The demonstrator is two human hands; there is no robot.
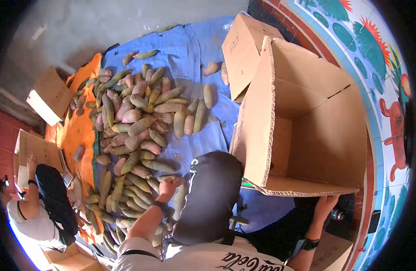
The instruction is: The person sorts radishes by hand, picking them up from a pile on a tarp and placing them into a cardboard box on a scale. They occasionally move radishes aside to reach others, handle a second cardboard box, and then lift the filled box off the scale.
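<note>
View from above of a person sitting on the ground over a large pile of fruit (135,131). The fruit is long, green and pink, and fills the picture from the centre out to 9 o'clock. It lies on a blue sheet (190,54), with an orange sheet (81,131) just beside it at 9 o'clock.

The person's left hand (169,184), with a dark band at the wrist, reaches to the near edge of the pile, just below centre. Its fingers look curled down onto the fruit, but the hand is too small in the picture to tell whether they grip one. A black-clad knee (210,194) rises just beside this arm.

At 3 o'clock a big open cardboard box (307,135) stands tilted, with nothing visible inside. The right arm (323,210) reaches up under its lower flap at 5 o'clock. The flap hides the right hand, so the state of its fingers cannot be told.

At 8 o'clock another person (40,212) bends over a smaller box (36,151).
</note>
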